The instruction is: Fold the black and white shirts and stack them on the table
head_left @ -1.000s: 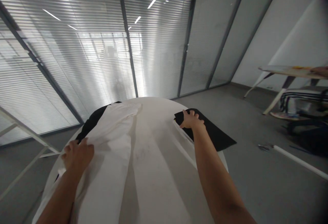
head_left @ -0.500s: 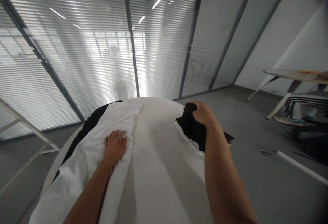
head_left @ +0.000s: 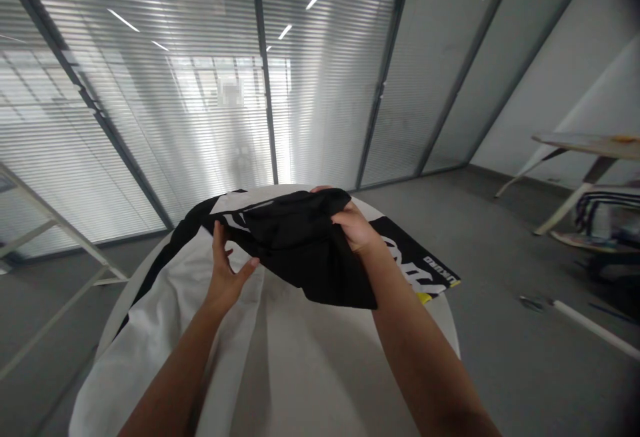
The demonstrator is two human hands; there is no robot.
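Note:
A piece of black fabric [head_left: 300, 244] with some white print at its left end is stretched above the round white table [head_left: 310, 364]. My right hand [head_left: 353, 224] grips its right part, thumb on the near side. My left hand [head_left: 227, 277] is at the fabric's left end, its fingers and thumb apart, fingertips close to or touching the lower edge. Beneath my left forearm lies a wrinkled white cloth [head_left: 165, 297] with a black border. Partly hidden by my right arm, a black printed piece [head_left: 420, 260] with white lettering and a yellow edge rests on the table's right side.
Glass partitions with blinds [head_left: 210, 124] stand behind the table. To the left is a white metal frame [head_left: 65, 237]. A wooden-topped table [head_left: 590, 147] stands at the right. Scissors [head_left: 531, 302] and a white tube [head_left: 595, 330] lie on the grey floor.
My right hand has brought the black fabric leftward from the table's right edge, and it is now spread wider. My left hand has lifted off the white cloth to the fabric's left end.

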